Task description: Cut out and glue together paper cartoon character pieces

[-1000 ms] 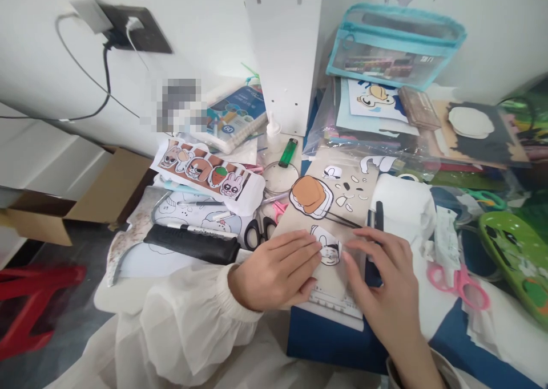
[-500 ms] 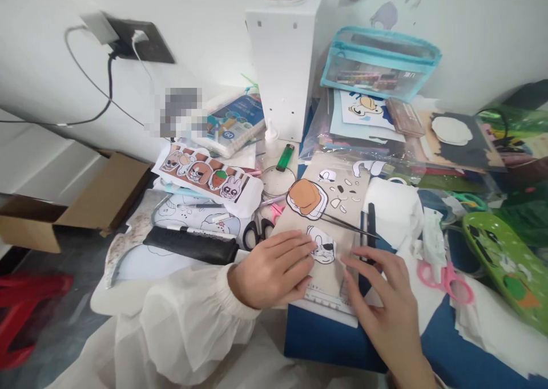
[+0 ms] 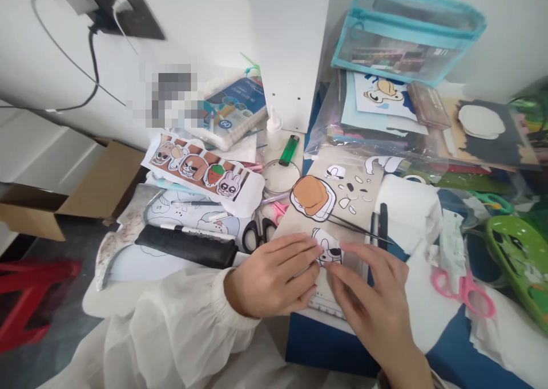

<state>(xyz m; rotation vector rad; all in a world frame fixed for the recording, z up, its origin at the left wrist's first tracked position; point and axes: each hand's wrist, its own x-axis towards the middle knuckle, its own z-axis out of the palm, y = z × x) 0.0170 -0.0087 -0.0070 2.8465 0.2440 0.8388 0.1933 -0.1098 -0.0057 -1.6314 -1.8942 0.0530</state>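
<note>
A white paper cutout with a drawn cartoon face (image 3: pixel 329 252) lies on a beige board (image 3: pixel 309 225) between my hands. My left hand (image 3: pixel 278 275) rests palm down at its left side, fingers stretched out close together, with the fingertips at its edge. At the right side, the thumb and forefinger of my right hand (image 3: pixel 374 298) touch the cutout, with a gap between them. Above it sits a brown bun-shaped cutout (image 3: pixel 312 196) with a white border. Black tweezers (image 3: pixel 358 226) lie across the board, and a clear ruler (image 3: pixel 325 304) shows beneath my hands.
Black-handled scissors (image 3: pixel 258 234) and a black pen case (image 3: pixel 186 246) lie left. A green lighter (image 3: pixel 290 150) is behind the board. Pink scissors (image 3: pixel 464 292), white tissue (image 3: pixel 406 212) and a green tin (image 3: pixel 518 263) lie right. A clear blue-edged pouch (image 3: pixel 406 35) stands at the back.
My right hand has moved left, bringing its thumb and forefinger onto the cutout's right side. My left hand stays at the left edge. The camera view has shifted a little.
</note>
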